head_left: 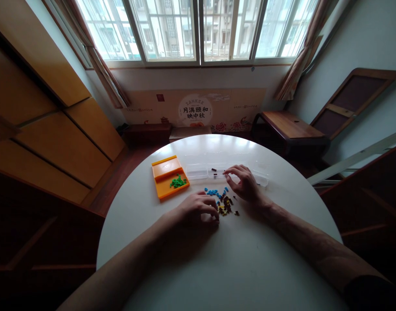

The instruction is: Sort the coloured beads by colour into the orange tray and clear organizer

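Note:
Over the clear plastic compartment tray (198,172), my right hand (242,183) pinches what looks like a small dark brick (224,172) between thumb and forefinger. Two dark brown bricks (214,169) lie in the tray near those fingertips. My left hand (199,209) rests low over the white table with its fingers curled and their tips close together, beside a loose pile of brown and yellow toy bricks (226,205). Whether it holds a small piece is hidden. Several blue bricks (212,192) are scattered between both hands, behind the pile.
An orange tray (165,191) with several green bricks (178,181) sits left of the clear tray. The round white table (237,263) has a curved far edge. Beyond it stand a wooden bench (292,123) at right, cabinets (55,142) at left and a window (198,30).

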The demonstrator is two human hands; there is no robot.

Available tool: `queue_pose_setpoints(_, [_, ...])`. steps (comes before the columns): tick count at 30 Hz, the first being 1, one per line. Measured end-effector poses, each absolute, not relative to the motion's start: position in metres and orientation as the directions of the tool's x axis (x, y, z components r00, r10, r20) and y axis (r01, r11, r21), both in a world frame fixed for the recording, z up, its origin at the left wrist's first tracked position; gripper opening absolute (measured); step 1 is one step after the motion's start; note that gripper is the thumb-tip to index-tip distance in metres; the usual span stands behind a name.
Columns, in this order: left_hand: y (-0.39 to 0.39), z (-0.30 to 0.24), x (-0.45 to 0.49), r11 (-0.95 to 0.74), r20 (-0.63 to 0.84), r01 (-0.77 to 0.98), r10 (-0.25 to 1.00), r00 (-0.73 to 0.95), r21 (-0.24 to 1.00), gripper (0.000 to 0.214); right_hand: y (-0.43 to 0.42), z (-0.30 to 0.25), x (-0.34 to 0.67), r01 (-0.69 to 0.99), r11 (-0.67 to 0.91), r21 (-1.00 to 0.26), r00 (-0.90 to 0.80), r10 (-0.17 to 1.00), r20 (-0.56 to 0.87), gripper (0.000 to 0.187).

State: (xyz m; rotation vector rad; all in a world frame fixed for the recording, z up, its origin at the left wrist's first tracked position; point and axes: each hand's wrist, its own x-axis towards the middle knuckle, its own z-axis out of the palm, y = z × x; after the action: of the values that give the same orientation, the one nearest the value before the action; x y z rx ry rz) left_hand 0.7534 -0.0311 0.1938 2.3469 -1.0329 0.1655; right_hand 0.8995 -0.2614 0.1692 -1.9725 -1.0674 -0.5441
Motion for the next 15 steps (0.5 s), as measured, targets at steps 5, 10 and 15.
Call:
queue_pose_setpoints(5, [-0.032, 0.184, 0.757, -0.574, 0.442, -0.704, -0.548, 0.710, 0.418, 0.010, -0.261, 0.173, 0.897, 0.864, -0.248, -0.438, 0.499, 0.532, 0.684, 0.012])
queue_pose_setpoints(10, [-0.028, 0.184, 0.762, -0.570, 0.476, -0.501, -0.208, 0.854, 0.651, 0.027, -0.261, 0.180, 0.888, 0.935, -0.034, -0.354, 0.281, 0.680, 0.677, 0.008])
queue_pose_setpoints(15, [-0.022, 0.184, 0.769, -0.474, 0.363, -0.342, -0.050, 0.930, 0.812, 0.038, -0.257, 0.184, 0.878, 0.974, 0.044, -0.221, 0.116, 0.742, 0.660, 0.020])
